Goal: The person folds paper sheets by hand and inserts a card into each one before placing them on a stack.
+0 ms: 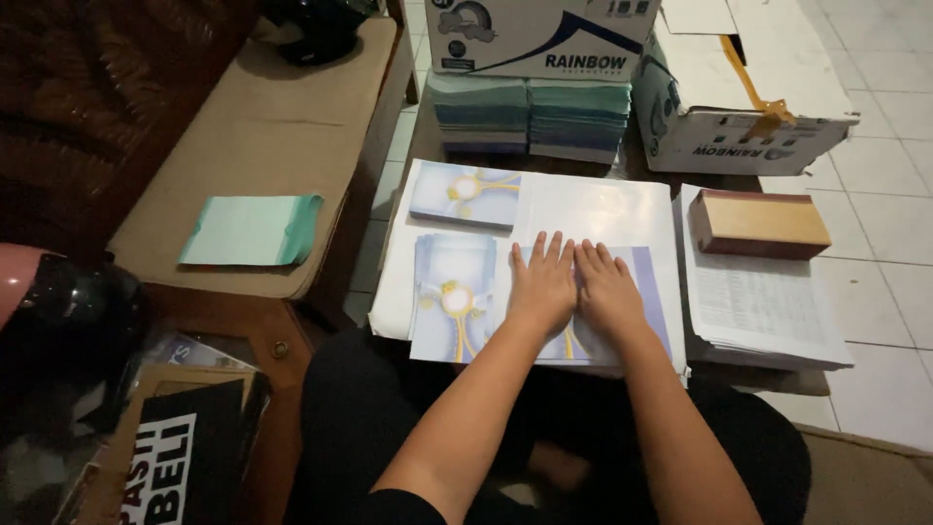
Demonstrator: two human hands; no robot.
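Both the left hand (pixel 540 284) and right hand (pixel 608 288) press flat, fingers together and gripping nothing, on a blue printed sheet (pixel 505 311) atop the white worktop (pixel 593 209); uneven pressure could likely skew or crease it.

Two bare forearms, no watch, rings or bracelets visible on either the left hand (pixel 540 287) or the right hand (pixel 610 292). A black short sleeve edge shows on the left arm at about 6 o'clock of the frame. Legs are covered in black fabric from 7 to 4 o'clock, plain, with no visible markings.
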